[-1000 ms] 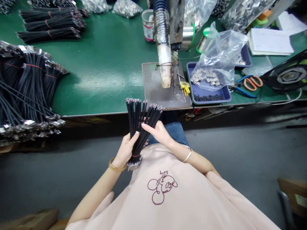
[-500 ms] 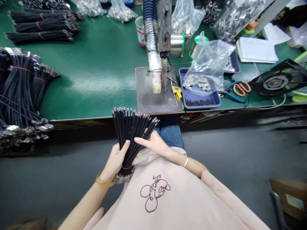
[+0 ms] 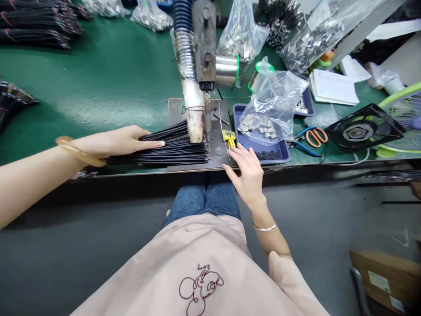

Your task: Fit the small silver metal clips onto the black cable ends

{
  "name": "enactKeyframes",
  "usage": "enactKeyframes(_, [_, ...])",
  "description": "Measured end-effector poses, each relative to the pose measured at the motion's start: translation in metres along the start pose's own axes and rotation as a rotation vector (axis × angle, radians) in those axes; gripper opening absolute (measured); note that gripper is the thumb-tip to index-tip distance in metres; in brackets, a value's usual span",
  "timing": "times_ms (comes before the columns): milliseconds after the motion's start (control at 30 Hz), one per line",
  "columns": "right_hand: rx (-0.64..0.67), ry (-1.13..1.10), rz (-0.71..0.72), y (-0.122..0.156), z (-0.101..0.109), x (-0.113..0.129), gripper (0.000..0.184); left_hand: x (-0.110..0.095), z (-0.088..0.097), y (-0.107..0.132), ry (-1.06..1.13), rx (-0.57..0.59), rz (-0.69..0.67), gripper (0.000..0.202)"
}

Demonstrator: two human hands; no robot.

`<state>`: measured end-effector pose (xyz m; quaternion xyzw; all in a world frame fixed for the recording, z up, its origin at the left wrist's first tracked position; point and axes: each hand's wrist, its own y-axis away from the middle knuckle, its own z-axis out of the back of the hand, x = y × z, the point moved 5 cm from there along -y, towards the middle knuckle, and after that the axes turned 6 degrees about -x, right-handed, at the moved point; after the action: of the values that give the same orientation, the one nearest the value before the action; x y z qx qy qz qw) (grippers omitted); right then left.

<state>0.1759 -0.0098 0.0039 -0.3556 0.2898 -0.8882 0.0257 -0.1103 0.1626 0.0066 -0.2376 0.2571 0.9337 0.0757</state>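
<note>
A fanned bundle of black cables [image 3: 174, 147] lies flat on the green bench, its ends on the grey metal plate [image 3: 219, 151] under the soldering machine [image 3: 200, 57]. My left hand [image 3: 121, 141] rests on top of the bundle with fingers stretched out flat, pressing it down. My right hand [image 3: 246, 169] hovers at the plate's front right corner, fingers spread and empty, beside a small yellow tool [image 3: 231, 138] and the blue tray [image 3: 279, 156].
The blue tray holds small metal parts under a clear plastic bag [image 3: 272, 98]. Orange-handled scissors [image 3: 314, 136], blue pliers and a black fan grille [image 3: 362, 129] lie to the right. More cable bundles [image 3: 36, 30] sit at the far left. Bags of metal parts line the back.
The cable bundle went from upright over my lap to lying flat on the bench. My left hand now presses it; my right hand let go and moved toward the tray.
</note>
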Motion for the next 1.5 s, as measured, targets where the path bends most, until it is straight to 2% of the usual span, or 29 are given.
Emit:
enactKeyframes(67, [0.063, 0.048, 0.074, -0.006, -0.008, -0.004, 0.014, -0.012, -0.008, -0.01, -0.078, -0.05, -0.046, 0.04])
enactKeyframes(100, [0.068, 0.045, 0.093, -0.009, -0.009, -0.005, 0.013, -0.018, -0.01, -0.011, -0.128, -0.13, -0.103, 0.04])
enactKeyframes(133, [0.066, 0.026, 0.099, -0.011, -0.008, -0.005, 0.015, -0.023, -0.009, -0.01, -0.163, -0.268, -0.158, 0.04])
enactKeyframes(167, [0.07, -0.004, 0.095, -0.012, -0.005, -0.004, 0.017, -0.027, -0.011, -0.007, -0.173, -0.328, -0.229, 0.038])
enactKeyframes(233, [0.102, -0.091, 0.097, -0.012, 0.006, 0.002, 0.019, -0.028, -0.015, 0.0, -0.186, -0.385, -0.266, 0.039])
enactKeyframes(300, [0.167, -0.163, 0.162, -0.013, 0.02, 0.013, 0.02, -0.026, -0.018, 0.005, -0.205, -0.435, -0.253, 0.042])
enactKeyframes(400, [0.233, -0.036, 0.31, -0.02, 0.039, 0.019, 0.016, -0.03, -0.02, 0.01, -0.213, -0.499, -0.287, 0.051])
enactKeyframes(467, [0.247, 0.212, 0.272, -0.033, 0.046, 0.003, 0.017, -0.034, -0.022, 0.01, -0.22, -0.513, -0.297, 0.055])
enactKeyframes(533, [0.216, 0.475, 0.142, -0.051, 0.051, -0.023, 0.019, -0.036, -0.023, 0.009, -0.221, -0.524, -0.287, 0.056])
enactKeyframes(600, [0.185, 0.58, 0.082, -0.068, 0.056, -0.042, 0.019, -0.038, -0.023, 0.008, -0.216, -0.54, -0.286, 0.053])
enactKeyframes(800, [-0.243, 0.344, 0.112, -0.113, 0.098, -0.058, 0.017, -0.037, -0.026, 0.012, -0.216, -0.582, -0.302, 0.045])
enactKeyframes(833, [-0.265, 0.344, 0.109, -0.122, 0.102, -0.067, 0.016, -0.036, -0.026, 0.012, -0.216, -0.581, -0.295, 0.045])
enactKeyframes(1000, [-0.158, 0.253, 0.031, -0.152, 0.095, -0.123, 0.026, -0.036, -0.027, 0.011, -0.21, -0.585, -0.299, 0.05])
enactKeyframes(1067, [-0.182, 0.204, 0.024, -0.15, 0.093, -0.12, 0.025, -0.036, -0.027, 0.01, -0.201, -0.585, -0.294, 0.05])
enactKeyframes(1233, [-0.308, 0.271, 0.114, -0.131, 0.092, -0.073, 0.018, -0.035, -0.028, 0.009, -0.191, -0.583, -0.264, 0.052])
enactKeyframes(1300, [-0.289, 0.306, 0.122, -0.131, 0.087, -0.072, 0.02, -0.035, -0.027, 0.009, -0.19, -0.588, -0.257, 0.053])
enactKeyframes(1400, [-0.274, 0.318, 0.106, -0.136, 0.084, -0.085, 0.021, -0.034, -0.029, 0.009, -0.197, -0.586, -0.254, 0.053])
enactKeyframes(1500, [-0.451, 0.2, 0.156, -0.126, 0.098, -0.077, 0.015, -0.035, -0.031, 0.013, -0.215, -0.619, -0.286, 0.052])
